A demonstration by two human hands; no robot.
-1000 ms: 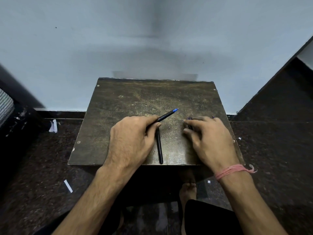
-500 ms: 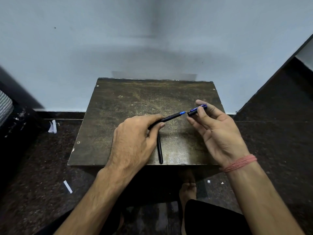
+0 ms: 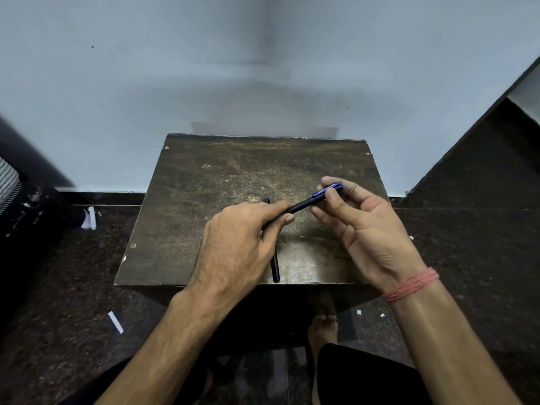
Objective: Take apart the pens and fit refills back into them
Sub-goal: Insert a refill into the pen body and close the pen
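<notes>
Head view: a slim black pen with a blue clipped cap (image 3: pixel 314 200) is held between both hands above the worn dark wooden table (image 3: pixel 222 176).

The left hand (image 3: pixel 236 247) pinches the barrel; the right hand (image 3: pixel 365 226) grips the cap end between thumb and fingertips. The cap looks seated, so this pen seems nearly reassembled. A second plain black pen (image 3: pixel 275 266) lies on the table by the near edge, partly under the left hand, probably still to do.
</notes>
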